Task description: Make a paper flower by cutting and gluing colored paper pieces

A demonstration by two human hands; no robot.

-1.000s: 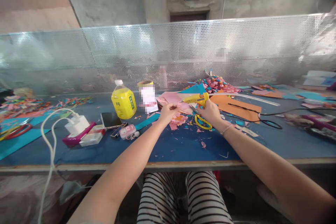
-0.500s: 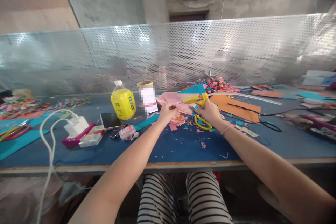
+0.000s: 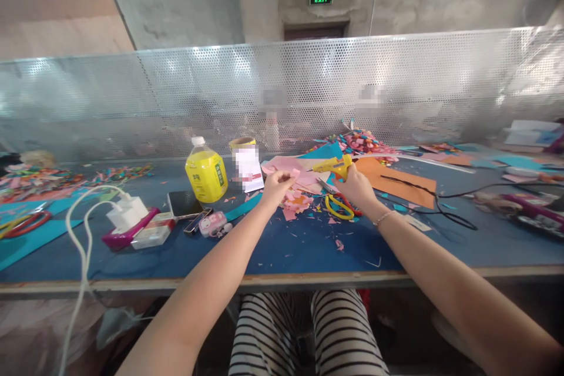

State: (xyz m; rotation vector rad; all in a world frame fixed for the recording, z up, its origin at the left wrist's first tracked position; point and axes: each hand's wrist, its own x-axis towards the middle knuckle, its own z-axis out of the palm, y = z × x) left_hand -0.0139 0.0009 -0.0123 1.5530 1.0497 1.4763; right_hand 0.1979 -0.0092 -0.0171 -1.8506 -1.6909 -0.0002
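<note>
My right hand (image 3: 352,182) is closed round a yellow glue gun (image 3: 331,165), whose nozzle points left. A long translucent glue stick (image 3: 434,163) sticks out of its back end to the right. My left hand (image 3: 278,183) pinches a small piece of pink paper (image 3: 291,173), a little left of the nozzle and apart from it. Below the hands lies a heap of pink paper scraps (image 3: 296,204). Scissors with yellow and red handles (image 3: 339,207) rest under my right hand, their blades partly hidden.
A yellow bottle (image 3: 205,173), a propped phone (image 3: 249,168) and a tape roll stand left of my hands. A purple power strip (image 3: 127,238) with white cables lies farther left. Orange card (image 3: 396,179) and a black cord (image 3: 440,202) are on the right. A perforated metal screen (image 3: 308,88) closes the back.
The glue gun has drawn back slightly to the right, away from my left hand. The pink piece in my left fingers now shows more clearly, and the red scissor handle has come into view.
</note>
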